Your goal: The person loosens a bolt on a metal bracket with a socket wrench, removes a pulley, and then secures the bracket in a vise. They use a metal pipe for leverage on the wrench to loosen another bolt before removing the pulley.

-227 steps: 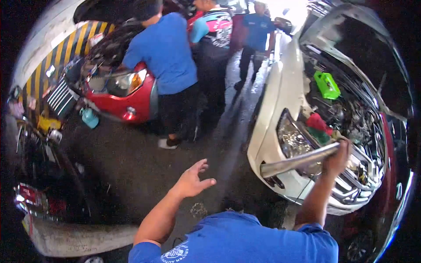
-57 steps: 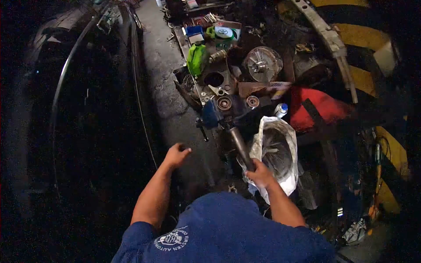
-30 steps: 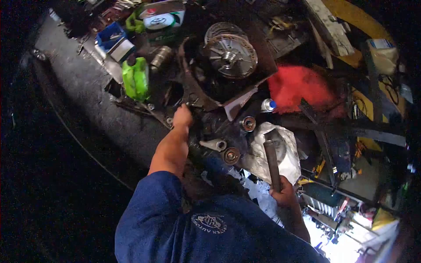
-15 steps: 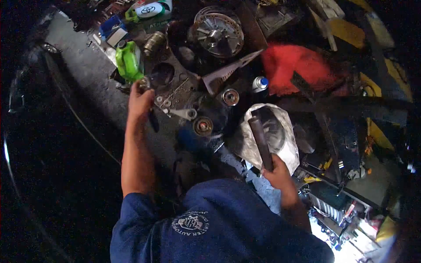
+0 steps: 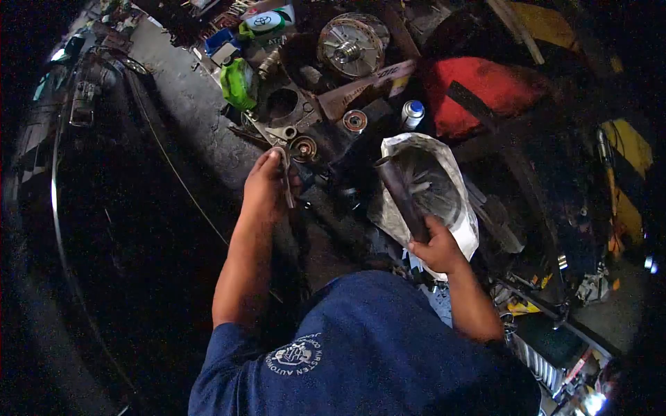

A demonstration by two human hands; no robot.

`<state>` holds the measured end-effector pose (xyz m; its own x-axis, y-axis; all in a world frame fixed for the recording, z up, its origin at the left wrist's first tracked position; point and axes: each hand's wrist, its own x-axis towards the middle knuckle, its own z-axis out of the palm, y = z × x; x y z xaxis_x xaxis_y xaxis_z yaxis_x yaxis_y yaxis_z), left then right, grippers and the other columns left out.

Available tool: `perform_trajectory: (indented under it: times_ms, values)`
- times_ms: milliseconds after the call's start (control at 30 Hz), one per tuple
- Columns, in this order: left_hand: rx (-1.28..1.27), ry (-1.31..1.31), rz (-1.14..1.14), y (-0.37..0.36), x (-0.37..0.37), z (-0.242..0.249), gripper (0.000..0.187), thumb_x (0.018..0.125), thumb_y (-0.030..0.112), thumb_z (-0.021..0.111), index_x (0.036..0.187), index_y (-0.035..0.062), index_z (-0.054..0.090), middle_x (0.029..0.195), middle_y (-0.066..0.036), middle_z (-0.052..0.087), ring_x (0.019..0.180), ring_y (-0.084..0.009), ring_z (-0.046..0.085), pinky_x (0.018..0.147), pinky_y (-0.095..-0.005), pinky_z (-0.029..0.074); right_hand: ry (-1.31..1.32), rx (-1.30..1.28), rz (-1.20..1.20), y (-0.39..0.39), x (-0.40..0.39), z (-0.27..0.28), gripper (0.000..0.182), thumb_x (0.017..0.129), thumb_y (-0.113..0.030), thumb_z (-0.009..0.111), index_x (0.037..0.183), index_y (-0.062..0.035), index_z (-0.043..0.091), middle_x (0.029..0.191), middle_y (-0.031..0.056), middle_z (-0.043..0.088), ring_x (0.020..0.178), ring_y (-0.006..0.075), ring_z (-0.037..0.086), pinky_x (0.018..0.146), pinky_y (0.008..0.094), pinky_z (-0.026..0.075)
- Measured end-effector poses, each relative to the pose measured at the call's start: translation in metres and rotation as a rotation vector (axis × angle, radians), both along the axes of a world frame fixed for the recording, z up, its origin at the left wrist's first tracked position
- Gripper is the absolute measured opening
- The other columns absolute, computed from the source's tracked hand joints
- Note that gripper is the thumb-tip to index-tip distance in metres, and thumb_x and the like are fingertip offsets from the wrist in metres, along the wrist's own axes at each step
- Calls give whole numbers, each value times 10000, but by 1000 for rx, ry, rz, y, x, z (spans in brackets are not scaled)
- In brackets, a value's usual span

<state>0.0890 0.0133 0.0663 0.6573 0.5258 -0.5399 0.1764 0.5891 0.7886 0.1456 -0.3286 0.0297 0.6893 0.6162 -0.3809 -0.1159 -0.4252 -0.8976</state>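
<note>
My left hand [image 5: 266, 182] is closed on a slim metal tool [image 5: 286, 182], whose exact kind I cannot make out; it points down past my fingers. Just beyond that hand are a grey metal arm with a ring end [image 5: 280, 133] and a round pulley-like part [image 5: 304, 148]. My right hand [image 5: 441, 249] is wrapped around the lower end of a dark metal pipe [image 5: 402, 196], which tilts up and to the left. Behind the pipe lies a white-rimmed pan or sheet [image 5: 463, 208] with a dark middle.
A green bottle [image 5: 238, 84] stands at the upper left. At the back is a large round metal housing [image 5: 352, 47]. A blue-capped spray can [image 5: 412, 114], a second round part [image 5: 354, 121] and a red cloth or bag [image 5: 479, 90] are farther right. Dark car bodywork [image 5: 139, 243] fills the left.
My left hand has come away from beside the green bottle, rightward and closer to my body, with the metal tool. My right hand still holds the pipe. The view has shifted a little.
</note>
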Motion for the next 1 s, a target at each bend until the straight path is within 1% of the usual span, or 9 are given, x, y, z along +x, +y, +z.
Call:
perform_trajectory:
  times_ms: [133,200,333,433,600,767,800,933,1000]
  values:
    - [-13,78,34,-9,11,-7,248,949,275,495,1126,103,522,779,-52,557,652,-199,563,585,-347,482,166,-3,-15,-20,-7,-11,373,766,-71,670,1095,2,510,910,38,557,863,136,538,789,296,456]
    - [-49,69,15,-10,16,-6,189,964,290,441,1027,130,520,758,-53,544,644,-206,557,578,-356,476,142,-1,-29,-28,-12,-20,377,764,-72,672,1095,3,508,909,41,558,855,143,540,785,297,457]
    - [-142,12,53,-22,35,-12,185,968,287,424,915,121,485,741,-53,527,614,-202,517,601,-379,477,47,-89,30,-34,-19,-33,403,755,-83,675,1109,5,503,934,58,577,862,164,547,783,309,456]
    - [-166,-47,97,-32,39,-8,200,972,289,414,929,106,484,749,-55,525,609,-199,504,612,-384,479,-32,-171,97,-29,-15,-7,436,746,-94,680,1130,12,501,994,85,592,918,181,549,823,314,451]
    - [-115,17,144,-29,45,-19,217,980,300,397,959,103,486,765,-47,519,629,-201,502,639,-415,481,15,-127,26,-42,-20,-31,486,741,-100,689,1169,28,497,1063,106,595,976,187,547,880,310,434]
    - [-258,-92,235,-40,55,-16,223,982,303,385,931,117,497,736,-30,491,662,-193,499,681,-437,472,4,-109,42,-43,-17,-34,519,741,-71,679,1208,38,479,1077,106,589,989,169,543,894,305,429]
    - [-233,-97,228,-40,55,-17,254,981,312,375,896,107,499,721,-35,486,651,-192,492,631,-394,459,-7,-114,59,-42,-15,-27,515,740,-60,672,1209,37,482,1075,100,591,985,164,544,885,300,433]
    - [-226,-120,190,-35,53,-26,290,979,328,369,866,95,499,705,-40,480,636,-192,479,571,-357,426,32,-130,133,-45,-10,-19,501,735,-63,669,1199,27,501,1028,81,605,924,145,559,813,289,461]
    - [-266,-130,136,-30,51,-29,216,974,299,406,945,115,514,773,-52,540,646,-197,504,579,-347,449,54,-180,238,-38,-7,8,505,734,-74,674,1201,20,503,991,80,608,892,143,567,784,287,469]
